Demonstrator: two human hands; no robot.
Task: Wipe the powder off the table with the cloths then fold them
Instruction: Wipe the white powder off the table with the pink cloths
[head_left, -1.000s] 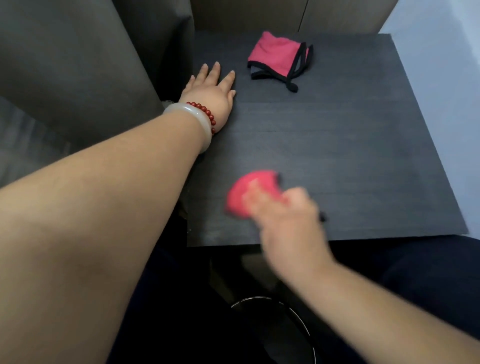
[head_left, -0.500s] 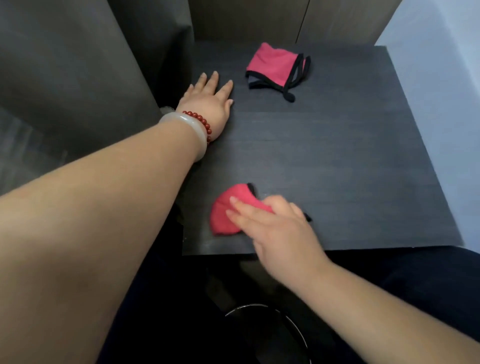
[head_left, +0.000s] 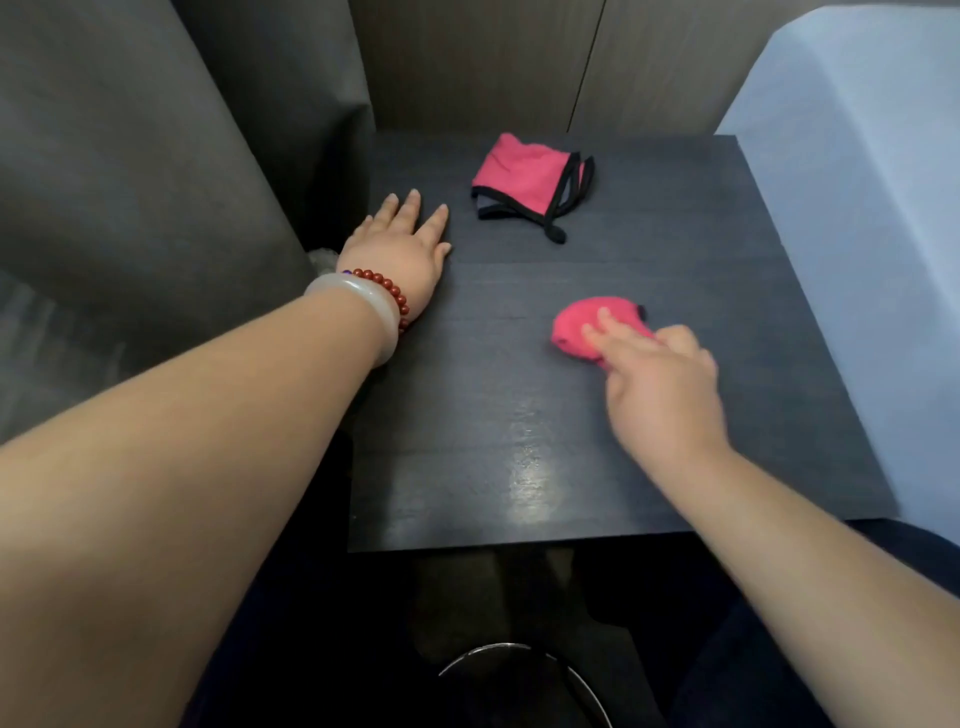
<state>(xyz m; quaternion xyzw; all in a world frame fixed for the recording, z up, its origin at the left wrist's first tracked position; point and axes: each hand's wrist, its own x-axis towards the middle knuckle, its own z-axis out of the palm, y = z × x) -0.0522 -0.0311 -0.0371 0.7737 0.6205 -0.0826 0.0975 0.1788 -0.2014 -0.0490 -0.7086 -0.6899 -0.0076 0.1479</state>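
A bunched pink cloth (head_left: 582, 325) lies under my right hand (head_left: 660, 384) near the middle right of the dark table (head_left: 519, 467); my fingers press down on it and cover its near side. My left hand (head_left: 400, 244) rests flat on the table's left edge, fingers spread, holding nothing; its wrist wears a pale bangle and a red bead bracelet. A second pink cloth with black trim (head_left: 524, 179) lies folded at the far middle of the table, apart from both hands. I see no powder on the dark top.
A grey upholstered seat (head_left: 130, 182) rises along the table's left side. A pale wall or box (head_left: 857, 208) borders the right side. Wooden panels stand behind. Below the near edge a round metal rim (head_left: 519, 660) shows between dark-clad legs.
My right hand has slid the bunched cloth from the near left part of the table away and to the right. The left hand has stayed flat in place.
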